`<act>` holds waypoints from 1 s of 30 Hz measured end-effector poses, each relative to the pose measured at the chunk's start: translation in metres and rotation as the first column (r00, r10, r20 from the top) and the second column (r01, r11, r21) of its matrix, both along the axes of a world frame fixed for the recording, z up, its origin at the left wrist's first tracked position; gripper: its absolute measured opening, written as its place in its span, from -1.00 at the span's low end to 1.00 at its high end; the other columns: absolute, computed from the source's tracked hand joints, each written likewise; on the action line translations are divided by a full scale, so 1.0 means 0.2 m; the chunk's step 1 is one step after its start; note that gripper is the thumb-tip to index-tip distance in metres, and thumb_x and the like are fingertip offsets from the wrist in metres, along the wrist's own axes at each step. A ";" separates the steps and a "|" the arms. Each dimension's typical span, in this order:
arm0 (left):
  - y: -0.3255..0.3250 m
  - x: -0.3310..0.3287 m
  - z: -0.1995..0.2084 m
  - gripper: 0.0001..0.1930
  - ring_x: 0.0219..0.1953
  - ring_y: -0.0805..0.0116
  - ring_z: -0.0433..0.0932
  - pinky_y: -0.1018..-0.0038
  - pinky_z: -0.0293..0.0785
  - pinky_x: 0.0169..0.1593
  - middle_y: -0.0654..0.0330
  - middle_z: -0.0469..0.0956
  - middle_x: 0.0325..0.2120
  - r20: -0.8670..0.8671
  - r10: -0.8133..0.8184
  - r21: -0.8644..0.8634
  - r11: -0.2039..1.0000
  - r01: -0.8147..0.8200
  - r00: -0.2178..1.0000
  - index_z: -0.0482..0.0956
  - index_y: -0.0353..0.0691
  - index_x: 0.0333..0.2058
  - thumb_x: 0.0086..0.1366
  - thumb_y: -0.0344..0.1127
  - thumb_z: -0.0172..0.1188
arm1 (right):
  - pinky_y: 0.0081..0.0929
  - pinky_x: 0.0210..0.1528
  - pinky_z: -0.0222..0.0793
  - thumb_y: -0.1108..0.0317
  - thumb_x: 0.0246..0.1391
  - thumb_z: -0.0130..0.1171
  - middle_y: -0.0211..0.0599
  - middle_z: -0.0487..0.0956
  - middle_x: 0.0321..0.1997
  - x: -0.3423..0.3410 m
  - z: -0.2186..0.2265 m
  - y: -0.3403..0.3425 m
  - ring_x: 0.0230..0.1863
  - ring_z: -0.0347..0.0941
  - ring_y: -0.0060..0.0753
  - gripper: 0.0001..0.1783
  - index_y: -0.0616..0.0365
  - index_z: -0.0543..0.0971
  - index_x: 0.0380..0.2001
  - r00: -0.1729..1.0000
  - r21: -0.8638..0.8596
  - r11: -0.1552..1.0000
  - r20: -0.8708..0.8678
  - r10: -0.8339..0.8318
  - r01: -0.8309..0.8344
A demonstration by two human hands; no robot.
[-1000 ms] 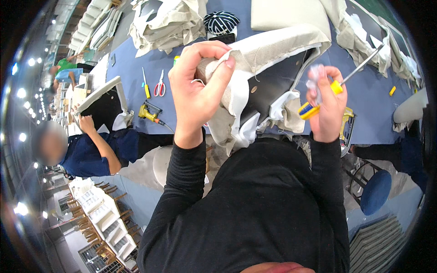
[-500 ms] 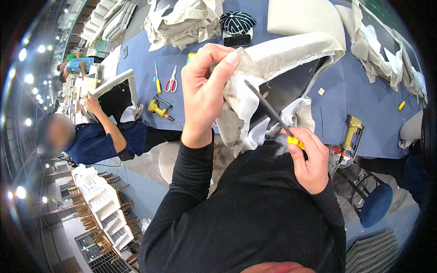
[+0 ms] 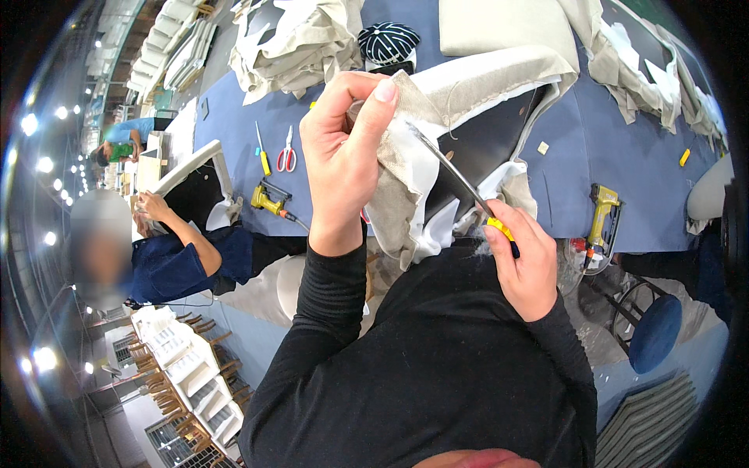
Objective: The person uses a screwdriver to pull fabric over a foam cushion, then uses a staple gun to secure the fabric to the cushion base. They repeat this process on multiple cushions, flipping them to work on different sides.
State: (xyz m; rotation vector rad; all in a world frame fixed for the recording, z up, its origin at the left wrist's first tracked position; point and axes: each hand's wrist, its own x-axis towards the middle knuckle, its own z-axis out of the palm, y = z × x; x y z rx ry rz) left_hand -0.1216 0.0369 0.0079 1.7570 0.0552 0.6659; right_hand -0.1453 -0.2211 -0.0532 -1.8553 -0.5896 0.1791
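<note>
A chair seat pad (image 3: 488, 144), its black underside up, rests partly on the table's near edge in front of me. Beige fabric (image 3: 499, 72) wraps its rim, with white lining hanging loose at the near side. My left hand (image 3: 342, 156) is closed, pinching a corner of the fabric between thumb and fingers. In my right hand (image 3: 527, 261) is a screwdriver (image 3: 454, 170) with a yellow handle. Its dark shaft slants up and left across the pad, the tip at the white lining just below my left thumb. Whether the tip presses in I cannot tell.
On the blue table (image 3: 566, 171) lie a staple gun (image 3: 602, 218) at right, another staple gun (image 3: 268, 200), red-handled scissors (image 3: 287, 156) and a second screwdriver (image 3: 263, 152) at left. Fabric-covered pieces (image 3: 300, 51) are heaped behind. A co-worker (image 3: 183, 261) handles another pad at left.
The screwdriver tip has moved a little up and left, closer to my left thumb. My left hand keeps its pinch on the fabric. The whole view has shifted slightly.
</note>
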 end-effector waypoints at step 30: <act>0.00 0.03 -0.01 -0.82 0.11 0.16 0.72 0.28 0.54 0.27 0.03 0.77 -0.05 0.127 -0.216 0.199 0.962 0.188 0.968 0.76 -0.39 -0.12 0.31 -0.53 0.42 | -0.39 -0.27 0.49 0.46 0.34 0.30 -0.13 0.66 -0.30 0.01 0.08 -0.01 -0.39 0.60 -0.19 -0.70 0.18 0.74 0.10 0.984 0.045 0.987 0.079 -0.159 0.156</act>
